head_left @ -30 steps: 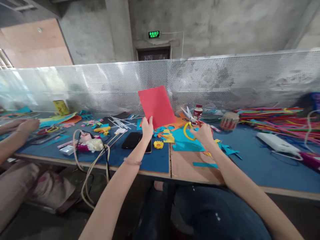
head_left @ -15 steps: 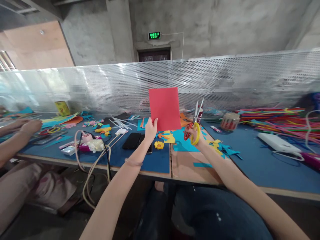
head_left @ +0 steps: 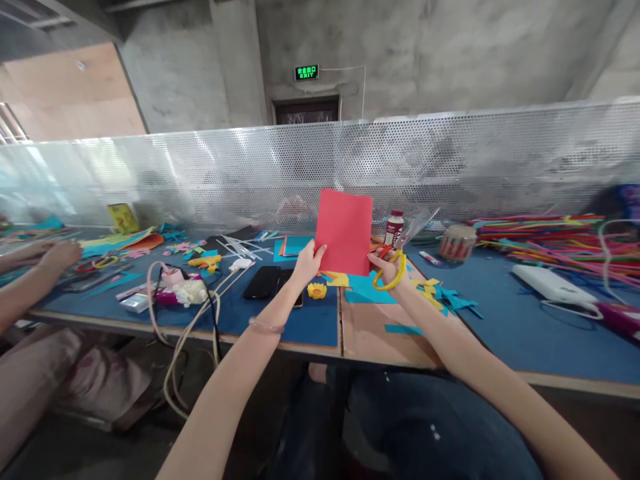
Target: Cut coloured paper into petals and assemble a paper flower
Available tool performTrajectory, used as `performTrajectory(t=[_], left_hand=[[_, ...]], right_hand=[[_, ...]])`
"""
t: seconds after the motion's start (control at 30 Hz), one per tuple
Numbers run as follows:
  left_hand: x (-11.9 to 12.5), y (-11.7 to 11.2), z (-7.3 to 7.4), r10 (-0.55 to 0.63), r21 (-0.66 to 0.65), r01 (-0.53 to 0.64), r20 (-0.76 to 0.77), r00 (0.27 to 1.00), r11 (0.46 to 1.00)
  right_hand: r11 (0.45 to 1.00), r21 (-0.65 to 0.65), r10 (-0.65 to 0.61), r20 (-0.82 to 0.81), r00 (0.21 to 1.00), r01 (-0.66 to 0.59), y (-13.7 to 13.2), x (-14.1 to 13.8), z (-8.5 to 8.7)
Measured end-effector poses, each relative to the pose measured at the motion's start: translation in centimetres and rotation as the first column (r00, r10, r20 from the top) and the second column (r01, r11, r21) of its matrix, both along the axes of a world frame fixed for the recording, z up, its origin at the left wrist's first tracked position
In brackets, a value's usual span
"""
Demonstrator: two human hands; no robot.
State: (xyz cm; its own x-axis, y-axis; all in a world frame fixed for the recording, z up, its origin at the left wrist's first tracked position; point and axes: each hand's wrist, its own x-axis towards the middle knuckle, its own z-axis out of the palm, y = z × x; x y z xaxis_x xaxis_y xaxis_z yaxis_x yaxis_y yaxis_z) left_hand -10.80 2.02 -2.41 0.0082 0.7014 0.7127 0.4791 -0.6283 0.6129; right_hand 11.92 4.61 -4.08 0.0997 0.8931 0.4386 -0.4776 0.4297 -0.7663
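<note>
My left hand pinches the lower left corner of a red sheet and holds it upright above the table. My right hand grips a pair of scissors by their yellow and red handles; the blades are blurred and point up to the right, beside the sheet's right edge. Under both hands lie blue, yellow and orange cut scraps and a small yellow flower.
A black phone, a glue gun with cord, a glue bottle, a tape roll, a white power bank and a heap of coloured strips lie on the blue table. Another person's arm rests at left. A perforated metal screen stands behind.
My right hand picked the scissors up off the table and brought them to the sheet's right edge. My left hand moved the red sheet rightward and turned it upright.
</note>
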Motion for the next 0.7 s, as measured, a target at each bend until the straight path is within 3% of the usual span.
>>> performTrajectory(t=[0.1, 0.23, 0.7], left_hand=[[0.1, 0.1, -0.1, -0.069, -0.038, 0.067, -0.032, 0.997, 0.997], [0.3, 0.2, -0.2, -0.134, -0.048, 0.131, -0.051, 0.99, 0.99], [0.1, 0.0, -0.2, -0.164, -0.13, 0.151, -0.099, 0.981, 0.98]], right_hand=[[0.999, -0.023, 0.021, -0.066, 0.998, -0.022, 0.4, 0.3, -0.1], [0.998, -0.024, -0.052, -0.047, 0.998, 0.051, 0.8, 0.6, -0.3], [0.999, -0.038, 0.012, -0.026, 1.0, -0.013, 0.0, 1.3, 0.8]])
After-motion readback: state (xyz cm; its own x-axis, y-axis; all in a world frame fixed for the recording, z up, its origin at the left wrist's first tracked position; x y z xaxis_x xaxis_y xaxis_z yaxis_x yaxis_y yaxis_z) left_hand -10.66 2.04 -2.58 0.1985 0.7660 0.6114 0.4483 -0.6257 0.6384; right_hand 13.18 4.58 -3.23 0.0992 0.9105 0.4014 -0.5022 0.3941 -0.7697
